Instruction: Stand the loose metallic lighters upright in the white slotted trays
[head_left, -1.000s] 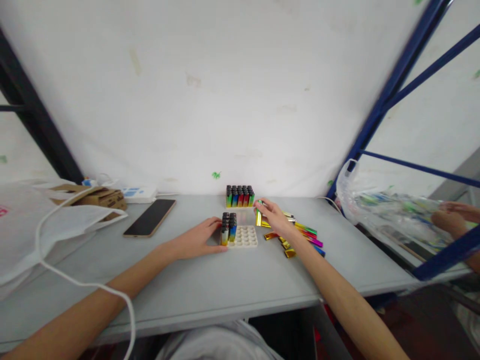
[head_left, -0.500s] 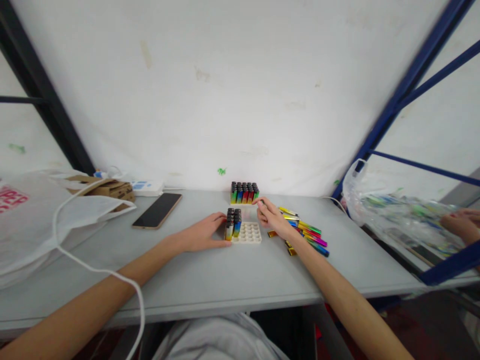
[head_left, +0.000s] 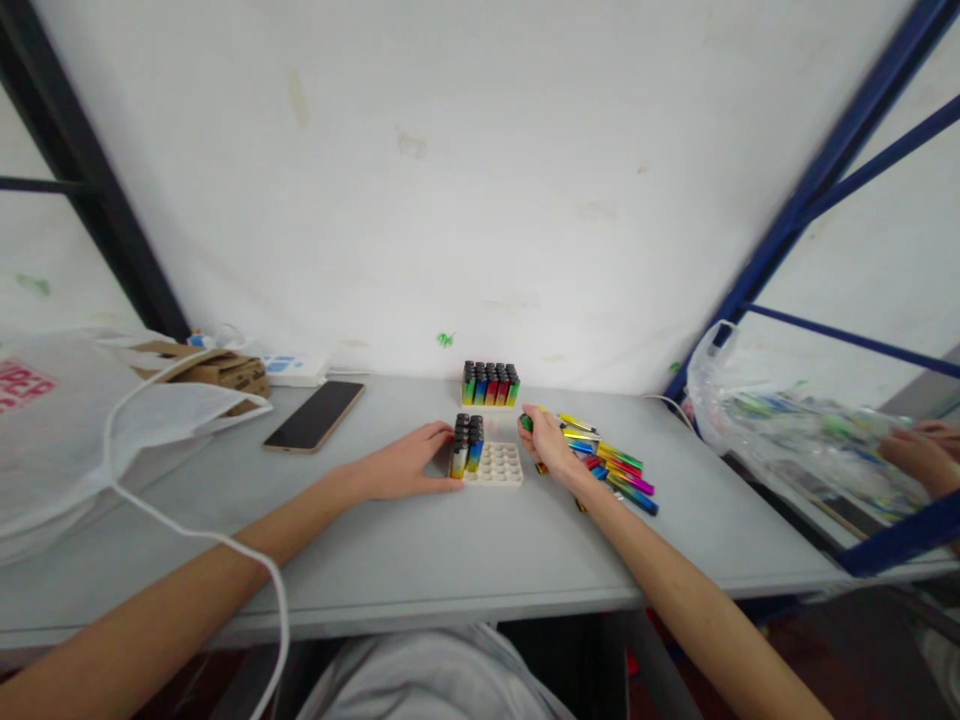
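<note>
A white tray (head_left: 501,467) with round holes lies mid-table, with several rainbow lighters (head_left: 466,445) standing in its left rows. My left hand (head_left: 405,465) rests flat against the tray's left side, fingers spread. My right hand (head_left: 546,443) hovers just right of the tray, fingers closed round a green lighter (head_left: 527,423). A loose pile of colourful lighters (head_left: 616,469) lies to the right of that hand. A full tray of lighters (head_left: 489,385) stands behind, near the wall.
A phone (head_left: 315,415) lies at the left. Beyond it are a power strip (head_left: 293,368), a cardboard box (head_left: 217,370) and a white bag (head_left: 90,430). A plastic bag (head_left: 780,425) sits at the right, where another person's hand (head_left: 919,452) works behind a blue frame (head_left: 795,210).
My right hand has come down from above the tray to its right edge, beside the loose pile. The left hand has stayed put against the tray.
</note>
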